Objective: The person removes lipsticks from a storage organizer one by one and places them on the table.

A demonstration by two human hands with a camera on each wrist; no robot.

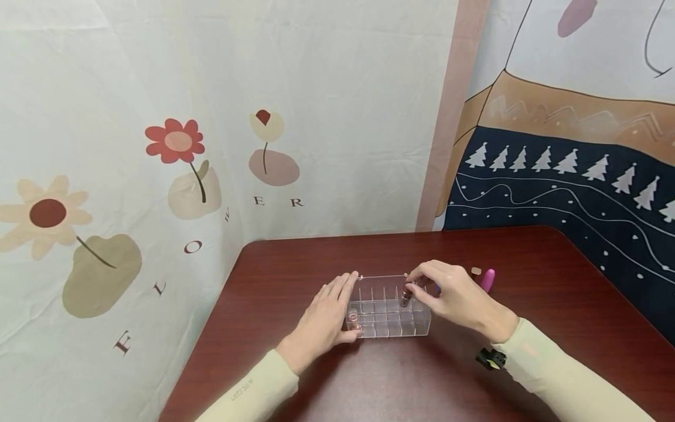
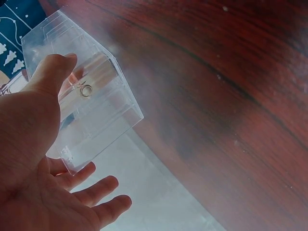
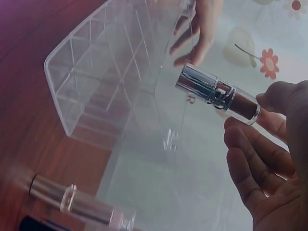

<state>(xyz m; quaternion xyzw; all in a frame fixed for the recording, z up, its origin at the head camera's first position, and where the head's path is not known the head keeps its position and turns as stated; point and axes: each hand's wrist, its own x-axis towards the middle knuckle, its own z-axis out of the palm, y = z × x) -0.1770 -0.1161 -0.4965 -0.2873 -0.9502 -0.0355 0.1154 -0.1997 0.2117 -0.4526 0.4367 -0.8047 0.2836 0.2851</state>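
A clear plastic lipstick organizer (image 1: 387, 329) with rows of compartments stands on the table. My left hand (image 1: 328, 310) holds its left end, the thumb (image 2: 57, 67) across the front and the fingers spread along the side. One lipstick (image 1: 354, 317) stands in a compartment at the front left, seen through the plastic in the left wrist view. Between thumb and fingertips my right hand (image 1: 448, 293) pinches a shiny silver lipstick (image 3: 221, 94) with a dark reddish band. In the head view it tilts over the back right compartments.
To the right of the organizer, behind my right hand, are a magenta tube (image 1: 488, 280) and a brown-topped tube (image 1: 476, 272). A lipstick with a clear end (image 3: 82, 199) and a dark tube (image 3: 43, 224) show in the right wrist view. Printed cloth hangs behind the dark red table (image 1: 295, 258).
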